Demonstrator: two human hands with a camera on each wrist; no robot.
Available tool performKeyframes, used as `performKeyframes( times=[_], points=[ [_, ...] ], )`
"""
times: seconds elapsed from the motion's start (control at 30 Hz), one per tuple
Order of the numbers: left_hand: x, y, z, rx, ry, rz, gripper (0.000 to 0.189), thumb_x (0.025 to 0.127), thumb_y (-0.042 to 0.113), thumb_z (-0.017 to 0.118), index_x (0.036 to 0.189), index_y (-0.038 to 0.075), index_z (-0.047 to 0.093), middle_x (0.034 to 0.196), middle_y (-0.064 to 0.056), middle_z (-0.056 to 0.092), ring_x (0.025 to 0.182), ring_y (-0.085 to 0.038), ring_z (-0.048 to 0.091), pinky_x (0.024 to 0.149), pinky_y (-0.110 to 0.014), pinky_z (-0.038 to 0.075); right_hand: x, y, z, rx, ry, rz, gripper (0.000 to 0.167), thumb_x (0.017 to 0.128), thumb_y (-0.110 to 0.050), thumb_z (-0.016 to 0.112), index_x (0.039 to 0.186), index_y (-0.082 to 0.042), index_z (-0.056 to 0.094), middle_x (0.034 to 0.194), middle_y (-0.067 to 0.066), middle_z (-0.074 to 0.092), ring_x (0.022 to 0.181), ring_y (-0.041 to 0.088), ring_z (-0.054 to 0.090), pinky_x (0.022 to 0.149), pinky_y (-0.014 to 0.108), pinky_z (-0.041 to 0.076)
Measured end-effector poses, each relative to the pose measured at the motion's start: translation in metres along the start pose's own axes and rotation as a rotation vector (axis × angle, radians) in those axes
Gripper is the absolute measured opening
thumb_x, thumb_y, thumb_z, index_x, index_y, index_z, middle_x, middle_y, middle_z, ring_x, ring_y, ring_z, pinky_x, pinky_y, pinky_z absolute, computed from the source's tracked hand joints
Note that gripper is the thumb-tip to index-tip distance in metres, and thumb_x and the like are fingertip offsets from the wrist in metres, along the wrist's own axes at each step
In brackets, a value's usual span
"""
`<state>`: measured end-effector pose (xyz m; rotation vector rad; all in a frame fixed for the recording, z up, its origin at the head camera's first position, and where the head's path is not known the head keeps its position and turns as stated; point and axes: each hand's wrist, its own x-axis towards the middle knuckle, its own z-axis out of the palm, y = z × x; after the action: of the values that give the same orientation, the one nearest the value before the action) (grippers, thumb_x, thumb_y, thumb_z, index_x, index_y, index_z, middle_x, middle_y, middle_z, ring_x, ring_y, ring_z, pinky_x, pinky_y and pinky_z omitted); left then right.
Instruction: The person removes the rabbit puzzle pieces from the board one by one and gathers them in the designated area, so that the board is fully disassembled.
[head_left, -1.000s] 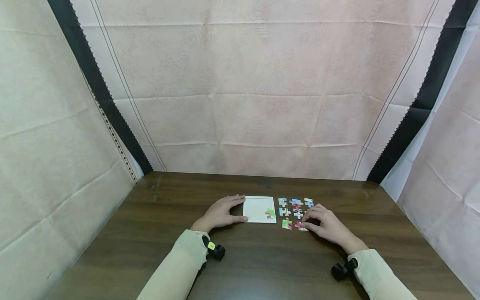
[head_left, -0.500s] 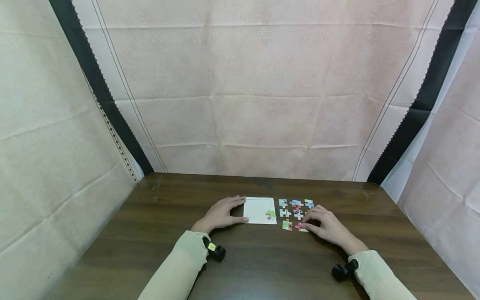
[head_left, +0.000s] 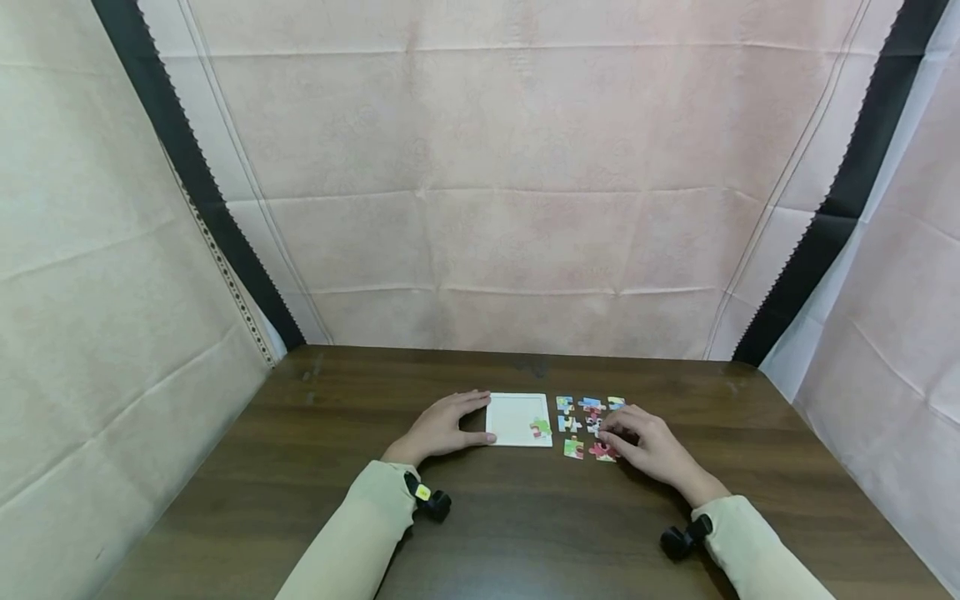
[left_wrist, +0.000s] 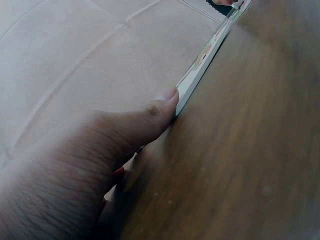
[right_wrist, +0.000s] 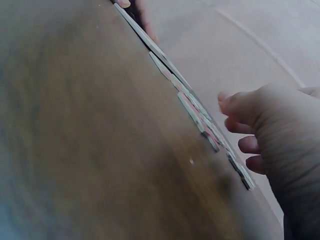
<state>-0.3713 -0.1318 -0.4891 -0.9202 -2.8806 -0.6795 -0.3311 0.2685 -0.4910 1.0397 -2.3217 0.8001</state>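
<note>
My left hand (head_left: 442, 423) rests at the left side of a white puzzle tray (head_left: 513, 417), fingers at its far corner and thumb at its near one. In the left wrist view the straight thumb (left_wrist: 150, 117) touches the tray's corner. A green and pink puzzle piece (head_left: 540, 427) lies on the tray, lower right. My right hand (head_left: 645, 437) hovers over the loose pieces with bent fingers, overlapping a white and blue piece (head_left: 593, 424). A pink piece (head_left: 602, 452) lies just below its fingertips. The right wrist view shows the thumb (right_wrist: 240, 106) above the pieces, nothing visible in the fingers.
Several more puzzle pieces lie in loose rows right of the tray, among them a green one (head_left: 573, 449) and a blue one (head_left: 592, 404). The brown wooden table (head_left: 517, 533) is bordered by pale cloth walls (head_left: 487, 208) at the back and sides.
My right hand has lifted off the pink piece and shifted slightly up and left, leaving more of that piece visible. The left hand and tray keep their place.
</note>
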Motion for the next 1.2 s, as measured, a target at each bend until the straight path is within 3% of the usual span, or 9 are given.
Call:
performKeyframes(
  times=[0.33, 0.47, 0.63, 0.9, 1.03, 1.2],
  points=[
    [0.0, -0.002, 0.003, 0.009, -0.001, -0.003, 0.091, 0.083, 0.08, 0.056, 0.156, 0.027, 0.041, 0.16, 0.004, 0.036, 0.149, -0.023, 0.029, 0.12, -0.048, 0.024, 0.021, -0.006, 0.011, 0.032, -0.005, -0.004, 0.01, 0.092, -0.011, 0.075, 0.101, -0.015, 0.075, 0.101, -0.009, 0.067, 0.091, 0.005, 0.061, 0.07, 0.034, 0.055],
    [0.0, 0.0, 0.002, 0.001, -0.002, -0.002, 0.09, 0.084, 0.078, 0.058, 0.155, 0.026, 0.041, 0.16, 0.002, 0.037, 0.149, -0.025, 0.029, 0.119, -0.05, 0.025, 0.034, -0.008, 0.021, 0.06, -0.021, -0.028, 0.009, 0.093, -0.011, 0.074, 0.101, -0.015, 0.075, 0.101, -0.008, 0.068, 0.09, 0.006, 0.06, 0.07, 0.033, 0.054],
    [0.0, 0.002, 0.0, -0.002, 0.001, 0.007, 0.088, 0.085, 0.074, 0.06, 0.155, 0.024, 0.042, 0.16, 0.001, 0.037, 0.149, -0.027, 0.03, 0.119, -0.05, 0.025, 0.053, -0.013, 0.036, 0.077, -0.063, -0.001, 0.008, 0.094, -0.015, 0.073, 0.102, -0.014, 0.074, 0.101, -0.007, 0.066, 0.086, 0.009, 0.06, 0.067, 0.03, 0.054],
    [0.0, 0.0, 0.0, 0.01, -0.006, -0.017, 0.089, 0.084, 0.079, 0.057, 0.156, 0.029, 0.04, 0.161, 0.004, 0.036, 0.149, -0.023, 0.029, 0.119, -0.049, 0.026, 0.085, -0.019, 0.057, 0.073, -0.09, -0.033, 0.007, 0.096, -0.02, 0.071, 0.102, -0.018, 0.073, 0.103, -0.005, 0.066, 0.086, 0.015, 0.061, 0.067, 0.032, 0.055],
    [0.001, 0.001, -0.002, 0.0, -0.011, -0.005, 0.09, 0.084, 0.079, 0.057, 0.156, 0.028, 0.041, 0.161, 0.002, 0.036, 0.149, -0.025, 0.03, 0.119, -0.051, 0.026, 0.087, -0.017, 0.06, 0.054, -0.126, -0.046, 0.007, 0.096, -0.023, 0.072, 0.102, -0.019, 0.073, 0.102, -0.005, 0.066, 0.086, 0.016, 0.059, 0.069, 0.032, 0.054],
    [0.002, 0.001, -0.001, -0.005, 0.003, 0.017, 0.088, 0.085, 0.074, 0.06, 0.155, 0.025, 0.042, 0.16, 0.0, 0.037, 0.149, -0.026, 0.03, 0.119, -0.051, 0.025, 0.082, -0.015, 0.057, 0.054, -0.195, 0.022, 0.011, 0.095, -0.028, 0.073, 0.102, -0.02, 0.074, 0.105, -0.005, 0.066, 0.094, 0.015, 0.058, 0.077, 0.037, 0.054]
  ],
)
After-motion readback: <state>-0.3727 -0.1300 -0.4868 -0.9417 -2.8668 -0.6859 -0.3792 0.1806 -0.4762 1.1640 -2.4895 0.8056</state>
